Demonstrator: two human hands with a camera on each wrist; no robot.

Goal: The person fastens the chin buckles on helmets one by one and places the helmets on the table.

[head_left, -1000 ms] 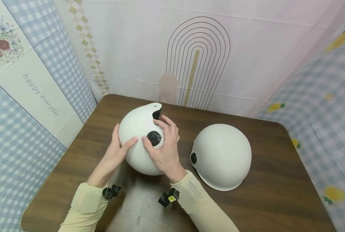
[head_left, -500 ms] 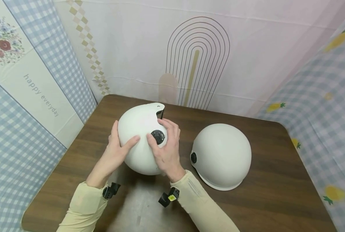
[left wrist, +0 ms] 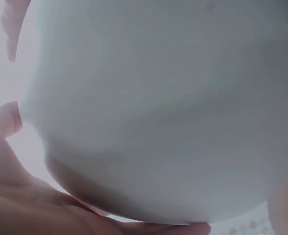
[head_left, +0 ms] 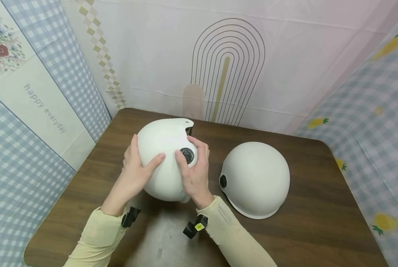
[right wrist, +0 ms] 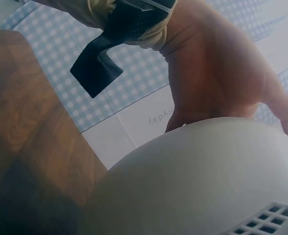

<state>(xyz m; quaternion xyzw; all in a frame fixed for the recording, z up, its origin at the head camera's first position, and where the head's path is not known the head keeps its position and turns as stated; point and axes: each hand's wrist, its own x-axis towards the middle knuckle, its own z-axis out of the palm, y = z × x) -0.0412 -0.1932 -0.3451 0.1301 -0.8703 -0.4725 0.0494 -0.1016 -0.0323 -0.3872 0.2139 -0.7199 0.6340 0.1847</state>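
Observation:
A white helmet (head_left: 163,137) is held up over the left half of the table, a black round knob (head_left: 187,155) on its side facing up. My left hand (head_left: 134,170) grips its left side, thumb across the shell and fingers behind. On the right edge my right hand (head_left: 197,176) holds it, thumb beside the knob and fingers at the notched rim. The shell fills most of the left wrist view. A small vent grille (right wrist: 266,220) shows on the shell in the right wrist view. The helmet's inside is mostly hidden.
A second white helmet (head_left: 259,174) rests dome up on the brown wooden table (head_left: 319,207), right of my right hand, with a black knob on its left side. Patterned cloth (head_left: 145,55) hangs along the back and both sides.
The held helmet has rolled slightly to the right, its knob and notched rim moving right, and a vent now shows at its lower edge. The second helmet stays put.

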